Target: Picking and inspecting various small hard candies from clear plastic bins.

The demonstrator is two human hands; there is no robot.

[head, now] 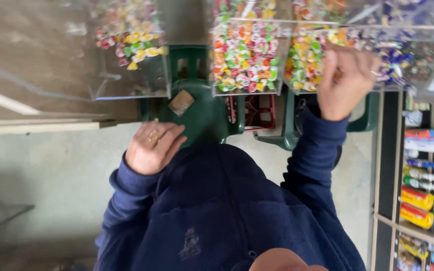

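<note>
Above the green plastic chairs [202, 113] | row of clear candy bins [244, 55] full of bright wrapped sweets | right hand [345, 83] raised at the middle-right bin [310, 60], fingers curled at its front, contents of its grip hidden | left hand [152, 146] lower, well apart, loosely curled, holding nothing visible, ring on one finger
</note>
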